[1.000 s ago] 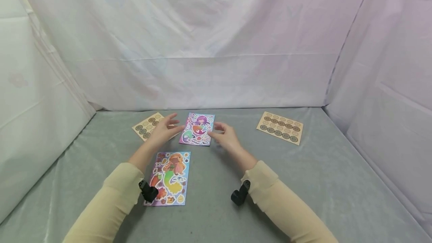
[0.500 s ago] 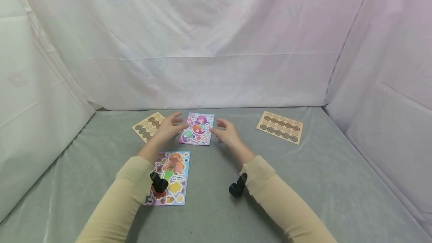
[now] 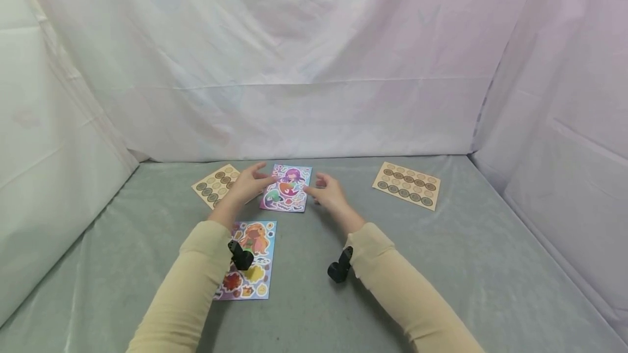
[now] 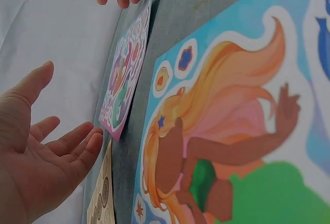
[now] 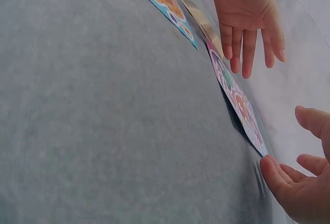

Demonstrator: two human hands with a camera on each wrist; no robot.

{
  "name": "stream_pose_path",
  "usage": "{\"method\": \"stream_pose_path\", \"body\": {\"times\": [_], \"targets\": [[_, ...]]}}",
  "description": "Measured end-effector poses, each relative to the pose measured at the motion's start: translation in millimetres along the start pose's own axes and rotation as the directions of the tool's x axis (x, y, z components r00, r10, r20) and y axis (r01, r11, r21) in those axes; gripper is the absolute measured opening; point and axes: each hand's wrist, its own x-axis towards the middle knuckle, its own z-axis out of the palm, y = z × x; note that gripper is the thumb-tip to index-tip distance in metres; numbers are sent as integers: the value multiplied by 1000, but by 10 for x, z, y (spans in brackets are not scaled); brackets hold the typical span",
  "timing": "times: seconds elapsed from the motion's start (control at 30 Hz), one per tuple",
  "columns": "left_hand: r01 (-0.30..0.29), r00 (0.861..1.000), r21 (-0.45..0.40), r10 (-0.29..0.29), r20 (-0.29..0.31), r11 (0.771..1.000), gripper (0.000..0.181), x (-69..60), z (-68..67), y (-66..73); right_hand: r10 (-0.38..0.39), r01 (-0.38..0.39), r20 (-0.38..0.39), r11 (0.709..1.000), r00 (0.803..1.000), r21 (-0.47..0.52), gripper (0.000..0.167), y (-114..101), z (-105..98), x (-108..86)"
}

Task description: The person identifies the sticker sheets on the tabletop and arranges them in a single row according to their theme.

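A small sticker sheet with a purple-haired mermaid (image 3: 287, 189) lies between the two hands at the back of the table. From its left side my left hand (image 3: 244, 187) reaches over, fingers relaxed and palm turned inward. My right hand (image 3: 331, 196) is at the sheet's right edge, fingers loosely bent. In the right wrist view its fingertips (image 5: 269, 168) meet the sheet's corner, though I cannot tell whether they touch. Nearer the body lies a larger sticker sheet with an orange-haired mermaid (image 3: 265, 260), partly covered by the left sleeve. Neither hand holds anything.
A tan sheet with rows of round stickers (image 3: 212, 188) lies partly behind the left hand. Another tan sheet of round stickers (image 3: 406, 186) is at the back right. White cloth (image 3: 314, 59) hangs behind and at both sides of the grey table surface (image 3: 314, 298).
My left hand and forearm have shifted right, toward the purple-haired mermaid sheet, covering more of the larger sheet. The right forearm has moved slightly left. The sheets lie essentially where they were.
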Motion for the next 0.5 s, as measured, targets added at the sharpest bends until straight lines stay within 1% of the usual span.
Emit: {"method": "stream_pose_path", "body": {"times": [0.3,0.5], "targets": [[29,999,-2,-29,18,1000,76,60,21,-22,9,-9,12,1000,1000,-25,65,44,27,32],[48,999,39,-48,16,998,75,102,16,-60,-6,6,16,1000,1000,-16,65,59,55,42]]}}
